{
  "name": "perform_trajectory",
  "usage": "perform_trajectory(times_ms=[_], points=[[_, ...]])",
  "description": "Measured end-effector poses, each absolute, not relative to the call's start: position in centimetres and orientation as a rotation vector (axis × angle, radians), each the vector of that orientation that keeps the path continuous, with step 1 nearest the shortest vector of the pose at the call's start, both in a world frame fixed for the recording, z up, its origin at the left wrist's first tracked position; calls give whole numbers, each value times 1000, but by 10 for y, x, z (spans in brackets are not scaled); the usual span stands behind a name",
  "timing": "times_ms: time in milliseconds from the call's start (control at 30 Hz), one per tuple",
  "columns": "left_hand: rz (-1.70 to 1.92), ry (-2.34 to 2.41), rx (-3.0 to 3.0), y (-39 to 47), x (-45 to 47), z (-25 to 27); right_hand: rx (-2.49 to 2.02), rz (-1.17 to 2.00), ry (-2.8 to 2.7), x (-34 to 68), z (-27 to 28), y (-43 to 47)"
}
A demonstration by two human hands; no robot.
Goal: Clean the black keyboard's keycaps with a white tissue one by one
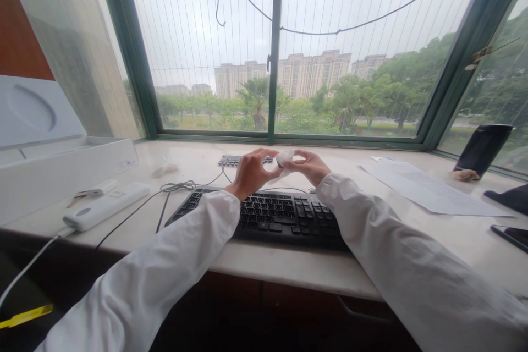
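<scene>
Above the keyboard, my left hand (251,172) and my right hand (311,166) meet with fingertips pinched. Between them is a crumpled, whitish, see-through wad (285,157), looking like tissue. A small dark piece (279,164) shows at its left edge, by my left fingertips; it is too small to name. My right thumb and fingers close on the wad. A black keyboard (272,212) lies below, partly covered by my wrists and sleeves. Just behind my left hand sits a group of loose-looking keycaps (230,160), partly hidden by that hand.
At left are a white power strip (107,206), a bundled black cable (177,186) and a white box (70,168). Paper sheets (429,187), a dark upright object (482,148) and a phone (511,235) lie right. A window frame (272,55) closes off the back.
</scene>
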State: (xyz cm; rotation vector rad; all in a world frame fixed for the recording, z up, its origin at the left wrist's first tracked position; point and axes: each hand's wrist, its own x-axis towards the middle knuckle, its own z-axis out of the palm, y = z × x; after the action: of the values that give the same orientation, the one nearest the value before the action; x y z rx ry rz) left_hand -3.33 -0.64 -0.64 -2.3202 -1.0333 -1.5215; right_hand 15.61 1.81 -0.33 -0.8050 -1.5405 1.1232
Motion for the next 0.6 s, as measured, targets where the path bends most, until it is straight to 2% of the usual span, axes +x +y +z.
perform_trajectory(times_ms=[167, 367, 500, 600], points=[[-1551, -1010, -2304, -7, -35, -3, -942, 1030, -1497, 168, 6, 24], [-1457, -992, -2424, -5, -36, -6, -1489, 315, -1717, 201, -1, 39], [-1369, -955, -2516, -2, -35, -9, -1610, 370, -1793, 201, -8, 40], [-1349, -921, -2528, -1, -37, -8, -1507, 224, -1828, 194, 1, 31]])
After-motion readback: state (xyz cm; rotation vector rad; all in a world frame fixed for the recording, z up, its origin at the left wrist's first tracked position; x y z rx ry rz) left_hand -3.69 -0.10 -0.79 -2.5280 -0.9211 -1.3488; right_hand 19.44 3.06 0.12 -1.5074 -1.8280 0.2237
